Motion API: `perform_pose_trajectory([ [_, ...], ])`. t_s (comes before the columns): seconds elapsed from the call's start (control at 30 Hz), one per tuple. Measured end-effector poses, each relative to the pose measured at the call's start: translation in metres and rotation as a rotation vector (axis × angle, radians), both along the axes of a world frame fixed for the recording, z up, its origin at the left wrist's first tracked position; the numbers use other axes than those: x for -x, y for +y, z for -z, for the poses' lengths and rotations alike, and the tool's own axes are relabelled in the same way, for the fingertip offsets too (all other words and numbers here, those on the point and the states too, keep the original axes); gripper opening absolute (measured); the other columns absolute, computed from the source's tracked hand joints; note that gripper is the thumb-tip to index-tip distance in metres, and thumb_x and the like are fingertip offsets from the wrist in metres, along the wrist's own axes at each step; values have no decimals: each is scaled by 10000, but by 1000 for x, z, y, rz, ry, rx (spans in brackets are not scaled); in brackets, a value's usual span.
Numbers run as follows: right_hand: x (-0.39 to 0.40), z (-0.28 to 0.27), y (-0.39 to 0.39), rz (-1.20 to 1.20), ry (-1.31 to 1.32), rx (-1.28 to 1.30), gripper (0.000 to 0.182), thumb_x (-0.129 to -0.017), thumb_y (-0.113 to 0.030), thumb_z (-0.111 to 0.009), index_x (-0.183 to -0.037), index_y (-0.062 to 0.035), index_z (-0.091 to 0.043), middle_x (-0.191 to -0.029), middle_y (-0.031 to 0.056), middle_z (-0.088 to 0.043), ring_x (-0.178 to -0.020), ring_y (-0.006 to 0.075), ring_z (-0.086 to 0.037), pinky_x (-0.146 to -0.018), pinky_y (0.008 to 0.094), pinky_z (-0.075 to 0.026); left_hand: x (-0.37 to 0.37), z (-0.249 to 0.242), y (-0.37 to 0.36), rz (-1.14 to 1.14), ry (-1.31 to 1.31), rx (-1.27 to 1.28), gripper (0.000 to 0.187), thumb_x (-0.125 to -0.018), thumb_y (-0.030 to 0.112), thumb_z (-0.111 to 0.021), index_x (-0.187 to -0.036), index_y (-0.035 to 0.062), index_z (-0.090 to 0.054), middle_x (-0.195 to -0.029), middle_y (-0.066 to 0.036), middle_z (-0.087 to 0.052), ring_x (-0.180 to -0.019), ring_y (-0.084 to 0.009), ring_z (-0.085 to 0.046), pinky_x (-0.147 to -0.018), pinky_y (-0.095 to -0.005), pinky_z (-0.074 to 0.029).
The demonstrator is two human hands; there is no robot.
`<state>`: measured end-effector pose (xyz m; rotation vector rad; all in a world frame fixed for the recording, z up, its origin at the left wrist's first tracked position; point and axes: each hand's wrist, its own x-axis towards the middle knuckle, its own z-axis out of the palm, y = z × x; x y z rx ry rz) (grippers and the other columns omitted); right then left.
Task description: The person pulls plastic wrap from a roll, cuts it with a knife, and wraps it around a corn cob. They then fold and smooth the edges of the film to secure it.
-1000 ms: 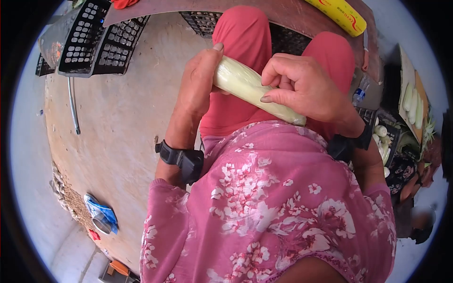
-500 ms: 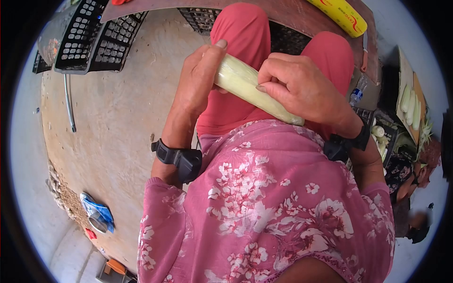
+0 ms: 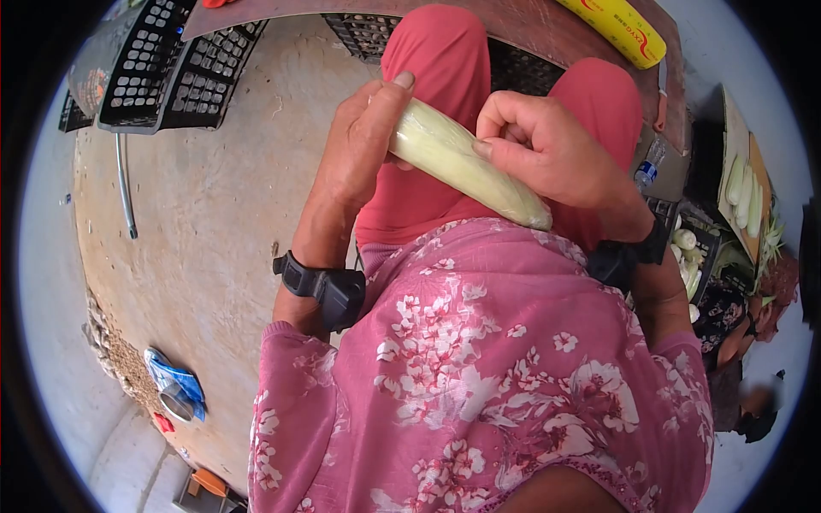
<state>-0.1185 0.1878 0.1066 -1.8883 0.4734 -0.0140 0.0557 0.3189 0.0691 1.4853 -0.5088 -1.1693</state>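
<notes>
A pale green ear of corn (image 3: 457, 162), apparently in its inner husk, lies slantwise above my lap in glossy clear film. My left hand (image 3: 363, 128) is wrapped round its upper left end, the thumb along the top. On the upper side of the ear, my right hand (image 3: 543, 150) has curled fingers, with thumb and forefinger close together at the film's surface. Whether a bit of film is pinched between them is too small to tell. The lower right end of the ear shows free of both hands, near my shirt.
A brown board (image 3: 282, 19) ahead of my knees carries a yellow printed roll (image 3: 620, 30) and a knife (image 3: 661, 98). Black crates (image 3: 205, 73) stand at upper left. On the right are a water bottle (image 3: 650, 167), more pale ears (image 3: 746, 192), and another person (image 3: 735, 329).
My right thumb and forefinger have shifted slightly up and to the right along the ear, and the hand has lifted a little. My left hand keeps its hold.
</notes>
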Motion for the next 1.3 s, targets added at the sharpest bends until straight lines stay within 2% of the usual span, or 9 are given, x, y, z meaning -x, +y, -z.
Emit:
perform_pose_trajectory([
  [0.17,1,0,-2,2,19,-7,139,-891,-138,-647,-881,1,-641,-764,108,-673,-709,164,-662,-649,320,-513,0,1,0,17,8,-4,446,-959,471,-551,-913,31,-614,-752,-57,-624,-645,-121,-605,-532,-251,-487],
  [0.27,2,-10,0,-58,32,33,135,-876,-135,-659,-878,-2,-640,-767,119,-667,-703,202,-667,-653,340,-513,0,2,0,16,5,-9,436,-970,452,-534,-928,26,-618,-761,-62,-631,-644,-125,-613,-522,-251,-484],
  [0.47,3,-4,6,-141,-166,431,131,-838,-120,-678,-853,-4,-617,-786,151,-648,-709,307,-654,-652,397,-500,0,4,-1,31,2,-9,420,-991,412,-504,-953,12,-623,-770,-72,-641,-627,-133,-623,-492,-256,-475],
  [0.57,2,-4,5,-133,-118,369,140,-851,-123,-673,-846,0,-606,-799,148,-653,-713,272,-658,-640,377,-495,1,3,-1,33,-5,-5,425,-993,413,-501,-955,8,-625,-771,-74,-644,-625,-133,-623,-490,-258,-474],
  [0.67,1,-7,3,-60,79,97,144,-873,-130,-660,-860,5,-612,-802,135,-658,-712,219,-655,-636,348,-493,0,4,-1,41,-1,4,433,-997,415,-494,-959,5,-628,-771,-75,-647,-627,-131,-623,-496,-255,-474],
  [0.87,6,8,-3,-16,36,-91,159,-894,-149,-660,-893,7,-631,-779,86,-655,-702,144,-626,-637,307,-493,-1,5,-1,45,24,21,480,-967,493,-543,-902,22,-613,-748,-63,-628,-634,-117,-596,-528,-243,-474],
  [0.97,7,14,-5,4,-24,-50,151,-901,-142,-659,-896,5,-627,-773,70,-649,-698,121,-615,-630,291,-487,-1,6,0,46,19,20,481,-967,497,-540,-904,25,-613,-753,-61,-628,-642,-117,-597,-537,-244,-477],
  [1.17,6,7,-4,99,-12,-151,135,-913,-130,-657,-892,0,-626,-756,39,-632,-691,95,-596,-618,270,-483,-1,7,0,43,24,21,476,-970,492,-538,-904,26,-615,-749,-58,-627,-640,-117,-595,-536,-243,-475],
  [1.3,4,-8,2,9,-45,-36,137,-895,-132,-674,-885,-2,-631,-772,81,-655,-702,148,-638,-628,300,-496,0,4,-1,49,33,15,475,-970,486,-543,-900,22,-617,-749,-60,-632,-636,-117,-597,-518,-240,-466],
])
